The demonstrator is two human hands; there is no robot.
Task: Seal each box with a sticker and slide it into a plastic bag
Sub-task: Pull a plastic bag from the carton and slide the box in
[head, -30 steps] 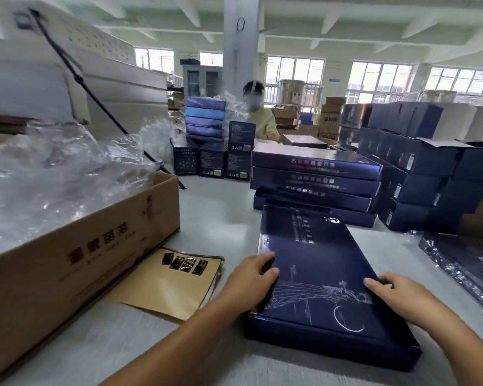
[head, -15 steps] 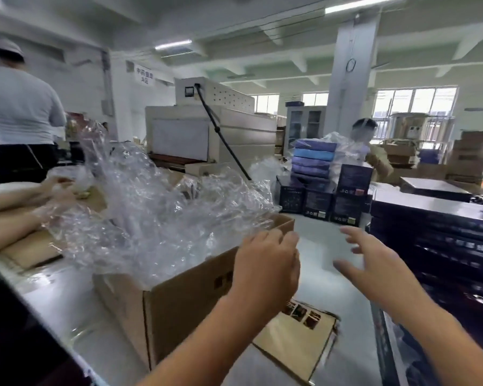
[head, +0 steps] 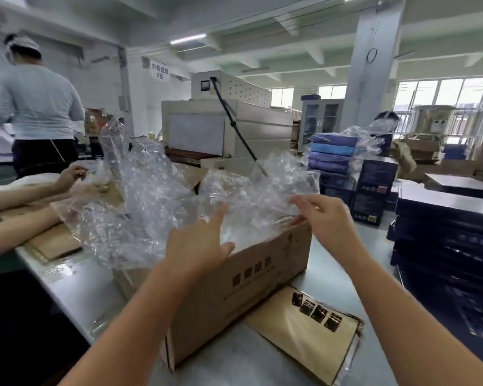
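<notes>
Grey surface (head: 234, 366) carried everything. Open cardboard carton (head: 234, 280) sat on it at the near left, within arm's reach, likely as the bag supply. A loose heap of clear plastic bags (head: 151, 207) spilled above its rim, so one could be pulled off the top. The stack of dark blue boxes (head: 444, 218) stood at the right, well apart from the carton, probably waiting for bagging. The brown sticker sheet (head: 304, 330) lay flat just beside the carton's near wall, with a few dark stickers left on it.

Left hand (head: 198, 243) was spread over the carton rim, its fingers straight and the index reaching into the film. Right hand (head: 326, 221) had its fingertips at a bag edge. Whether it had pinched the edge could not be told.

Versus half a second earlier, both hands had gone from mid-air short of the carton to over it, at the bags. A second earlier they lay flat on a blue box on the surface. The view had swung left since.
</notes>
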